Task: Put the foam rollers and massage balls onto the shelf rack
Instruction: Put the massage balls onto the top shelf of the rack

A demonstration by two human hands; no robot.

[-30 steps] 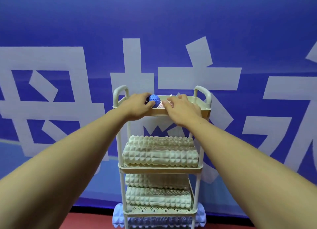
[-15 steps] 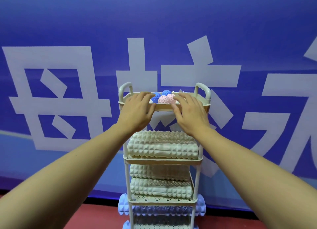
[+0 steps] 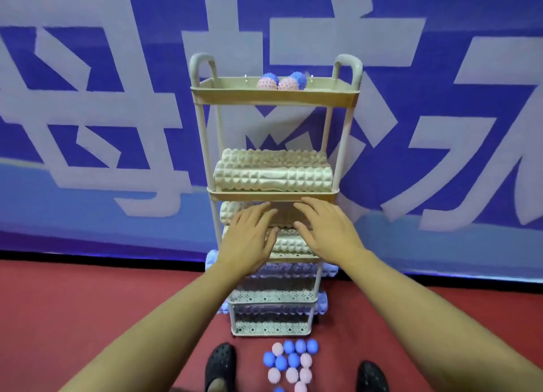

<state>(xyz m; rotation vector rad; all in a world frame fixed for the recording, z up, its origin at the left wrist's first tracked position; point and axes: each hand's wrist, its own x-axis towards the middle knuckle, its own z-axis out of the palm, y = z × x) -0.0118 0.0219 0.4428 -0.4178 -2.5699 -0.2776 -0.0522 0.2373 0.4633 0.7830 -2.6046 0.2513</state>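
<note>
A tall cream shelf rack (image 3: 274,98) stands against the wall. Its top tray holds several spiky massage balls (image 3: 282,81), pink and blue. Cream ridged foam rollers (image 3: 273,174) lie on the second tier, and more lie on the third tier (image 3: 289,242). Pale blue rollers (image 3: 282,312) fill the lower tiers. On the red floor in front lies a cluster of several pink and blue massage balls (image 3: 291,362). My left hand (image 3: 249,239) and my right hand (image 3: 326,230) hover empty with spread fingers in front of the third tier.
A blue banner with large white characters (image 3: 117,127) covers the wall behind the rack. My two black shoes (image 3: 220,365) stand on the red floor (image 3: 88,303) on either side of the ball cluster.
Both hands have left the top tray and dropped to the third tier, empty. The view has tilted down, so the floor, loose balls and shoes now show.
</note>
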